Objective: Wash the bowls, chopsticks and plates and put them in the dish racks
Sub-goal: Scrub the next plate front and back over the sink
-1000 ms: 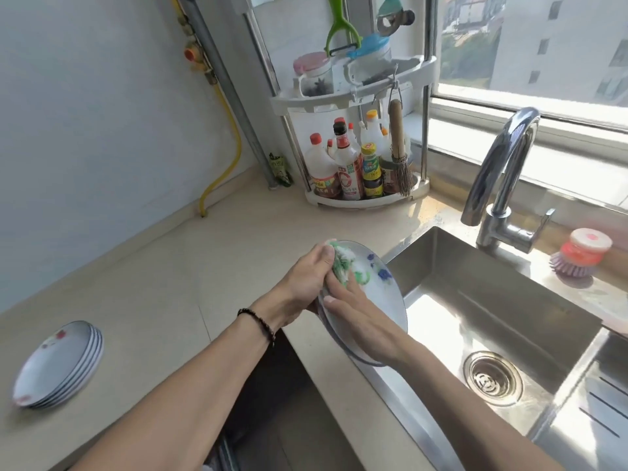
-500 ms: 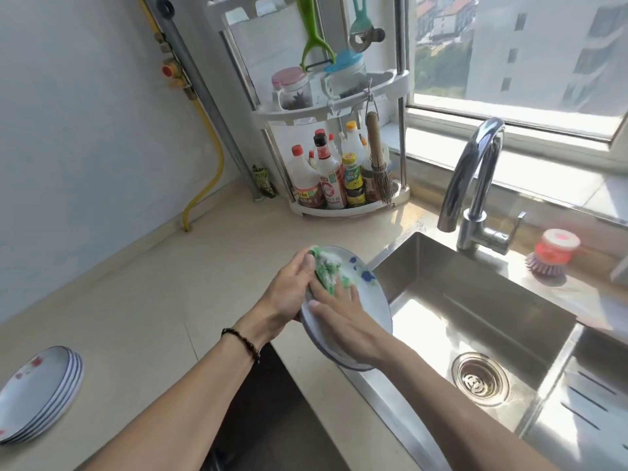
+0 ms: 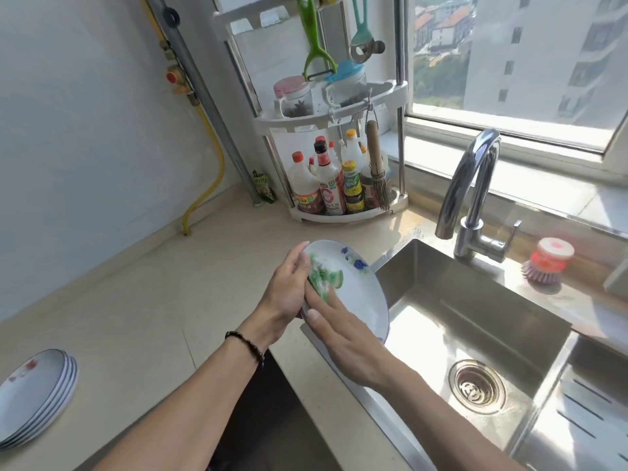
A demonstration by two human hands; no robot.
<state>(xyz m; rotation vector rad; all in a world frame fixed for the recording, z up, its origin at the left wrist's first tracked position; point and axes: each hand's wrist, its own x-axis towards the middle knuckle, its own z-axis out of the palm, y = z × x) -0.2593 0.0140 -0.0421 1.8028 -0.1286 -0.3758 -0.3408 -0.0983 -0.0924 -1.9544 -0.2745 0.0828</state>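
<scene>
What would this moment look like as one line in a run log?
step: scrubbing | left hand: holds plate rim | right hand: presses green sponge on plate | faucet: off | plate stack: waiting on counter

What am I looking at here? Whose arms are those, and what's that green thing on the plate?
The camera sits on a person's head, looking down, so these arms are their own. The left hand holds a white plate tilted at the sink's edge. The right hand presses a soapy green sponge against it to scrub it. On the counter at the left lies a stack of plates. Behind stands a rack of bottles, and the tap is off.
</scene>
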